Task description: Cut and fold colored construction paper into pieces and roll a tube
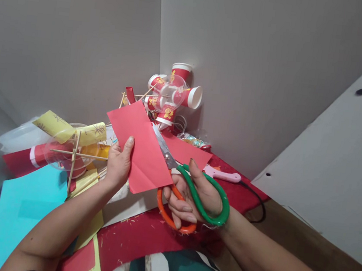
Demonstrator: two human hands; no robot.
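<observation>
My left hand [120, 163] grips the left edge of a red sheet of paper [144, 153], its thumb lying on the front. My right hand [195, 196] holds large scissors [165, 147] with a green and an orange handle loop. The blades point up and to the left, along the right edge of the sheet. Another red paper piece [187, 149] lies to the right of the blades, behind them; whether it is still joined to the sheet I cannot tell.
Behind stands a wheel of red paper cups [172, 95] with sticks. At left are a stick cross [74, 152] with yellow paper rolls and a blue sheet [26, 209]. A pink-handled tool [225, 175] with a black cord lies on the red tabletop [128, 239]. Walls rise behind.
</observation>
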